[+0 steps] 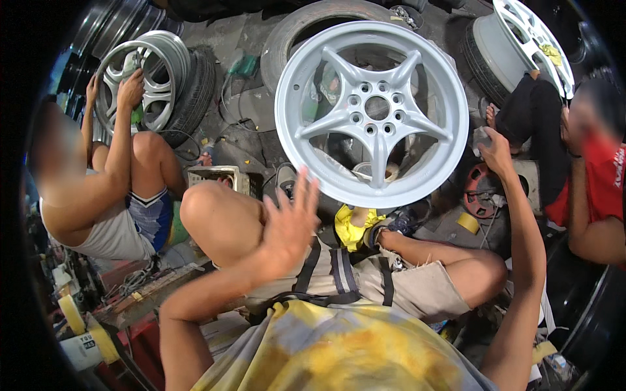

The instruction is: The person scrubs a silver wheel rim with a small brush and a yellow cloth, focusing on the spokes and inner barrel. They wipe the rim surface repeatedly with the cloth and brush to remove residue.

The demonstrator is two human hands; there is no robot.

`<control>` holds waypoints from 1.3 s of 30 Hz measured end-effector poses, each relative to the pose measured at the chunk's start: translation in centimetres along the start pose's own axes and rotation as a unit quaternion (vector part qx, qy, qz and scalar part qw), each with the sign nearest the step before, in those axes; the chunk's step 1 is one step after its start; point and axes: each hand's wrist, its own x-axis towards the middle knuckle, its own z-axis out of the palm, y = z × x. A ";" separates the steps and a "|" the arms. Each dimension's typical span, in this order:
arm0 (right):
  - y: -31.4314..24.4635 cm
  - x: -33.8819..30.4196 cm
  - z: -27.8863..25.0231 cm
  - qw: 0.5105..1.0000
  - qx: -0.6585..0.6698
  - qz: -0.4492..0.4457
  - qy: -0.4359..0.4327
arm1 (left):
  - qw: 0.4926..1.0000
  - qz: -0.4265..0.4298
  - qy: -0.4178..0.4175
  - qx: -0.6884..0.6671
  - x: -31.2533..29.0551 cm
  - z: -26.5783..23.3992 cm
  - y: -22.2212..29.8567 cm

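A silver-grey wheel rim [379,161] with star-like spokes stands in front of me, its face tilted up toward me. My left hand [292,225] hangs in the air over my knee, below the rim's lower left edge. Its fingers are spread and slightly blurred, with nothing in them. To the right of the rim, apart from its edge, my right hand [499,155] is curled with thumb and fingers close around a small greyish piece [481,139], too indistinct to name. Yellow cloth or wrapping [351,228] lies by my foot under the rim.
A tyre [277,49] lies behind the rim. On the left, a person [98,195] handles another rim [171,85]; on the right, a person in red [596,176] sits by a third rim [499,55]. A crate [244,182], a red reel [479,189] and yellow tape [467,223] are nearby.
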 end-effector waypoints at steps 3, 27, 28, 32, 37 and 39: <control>-5.9 -3.9 -6.9 0.997 -0.029 0.066 0.020 | 0.994 -0.041 0.057 0.080 4.9 0.1 -6.3; -24.2 -14.0 6.0 0.967 0.028 -0.244 -0.067 | 0.812 -0.079 0.277 -0.508 25.3 0.9 -13.0; -24.3 -14.1 6.3 0.968 0.026 -0.239 -0.069 | 0.809 -0.081 0.290 -0.504 25.4 1.0 -12.9; -29.6 -12.1 10.6 0.965 0.070 -0.253 -0.030 | 0.800 -0.084 0.309 -0.508 26.0 1.0 -12.6; -33.1 -11.4 11.8 0.973 0.063 -0.223 -0.016 | 0.814 -0.089 0.282 -0.501 26.0 0.5 -12.4; -30.2 -13.2 9.0 0.976 0.024 -0.200 -0.081 | 0.793 -0.067 0.313 -0.518 25.7 1.4 -12.9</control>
